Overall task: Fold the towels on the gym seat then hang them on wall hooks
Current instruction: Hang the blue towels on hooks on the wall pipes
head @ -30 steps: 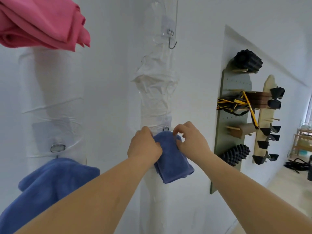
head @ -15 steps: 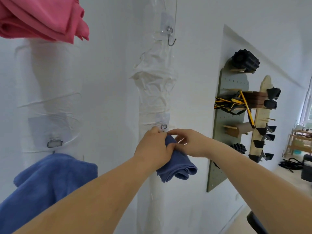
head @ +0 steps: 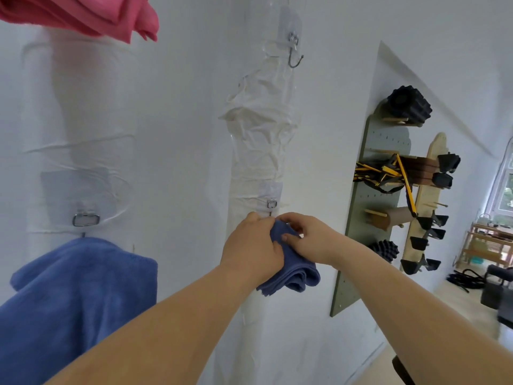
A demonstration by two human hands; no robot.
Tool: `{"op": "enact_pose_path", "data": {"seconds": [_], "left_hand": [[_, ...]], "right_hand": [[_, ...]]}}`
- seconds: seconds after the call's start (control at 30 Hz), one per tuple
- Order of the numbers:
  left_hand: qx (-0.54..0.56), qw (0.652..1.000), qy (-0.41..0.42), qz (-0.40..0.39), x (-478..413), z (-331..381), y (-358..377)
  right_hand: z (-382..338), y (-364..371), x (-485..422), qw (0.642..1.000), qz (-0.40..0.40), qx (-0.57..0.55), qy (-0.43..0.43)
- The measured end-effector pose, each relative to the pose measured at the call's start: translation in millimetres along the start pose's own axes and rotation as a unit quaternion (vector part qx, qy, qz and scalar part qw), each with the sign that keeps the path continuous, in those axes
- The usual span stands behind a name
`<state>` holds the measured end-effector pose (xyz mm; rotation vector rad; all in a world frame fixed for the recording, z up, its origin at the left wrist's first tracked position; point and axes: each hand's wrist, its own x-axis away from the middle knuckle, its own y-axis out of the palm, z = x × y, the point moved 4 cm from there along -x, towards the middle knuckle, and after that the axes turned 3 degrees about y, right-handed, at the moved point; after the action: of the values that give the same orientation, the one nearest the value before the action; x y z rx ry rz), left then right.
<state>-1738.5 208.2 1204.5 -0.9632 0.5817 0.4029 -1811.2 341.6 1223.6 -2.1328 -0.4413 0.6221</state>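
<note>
A small folded blue towel hangs against the white wrapped column, just below a metal wall hook. My left hand grips its upper left part. My right hand pinches its top edge from the right, fingertips close under the hook. The hook's tip is hidden behind my fingers. A larger blue towel hangs from another hook at the left. A pink towel hangs at the top left. An empty hook sits high on the column.
A grey pegboard on the wall to the right carries black foam rollers, yellow-black straps and wooden pegs. Beside it, a wooden board holds black clips. Floor, cables and a wooden shelf lie at the far right.
Both hands have lifted the small blue towel's top edge closer to the hook. The folded towel bunched up under my hands, and the view shifted slightly left.
</note>
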Motion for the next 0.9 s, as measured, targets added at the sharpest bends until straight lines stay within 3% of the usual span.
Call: {"op": "enact_pose_path", "data": {"seconds": [0.17,0.27,0.43,0.7,0.9], "left_hand": [[0.017,1.000,0.001,0.022,7.2,-3.4,-2.5],[0.009,1.000,0.010,0.028,11.8,-4.9,0.1],[0.028,0.999,0.015,0.033,16.1,-6.1,4.6],[-0.014,1.000,-0.013,0.023,-2.6,-5.9,5.4],[-0.001,0.999,-0.019,0.031,-1.6,-11.1,9.8]], "right_hand": [[-10.7,-10.3,7.1,0.996,-0.012,0.083,-0.001],[-12.8,-15.4,8.7,0.998,0.047,0.049,-0.016],[-8.7,-7.4,6.7,0.997,0.007,0.073,-0.029],[-4.2,5.7,-2.4,0.994,0.090,0.048,-0.044],[0.3,13.5,-2.4,0.994,0.095,0.021,-0.041]]}}
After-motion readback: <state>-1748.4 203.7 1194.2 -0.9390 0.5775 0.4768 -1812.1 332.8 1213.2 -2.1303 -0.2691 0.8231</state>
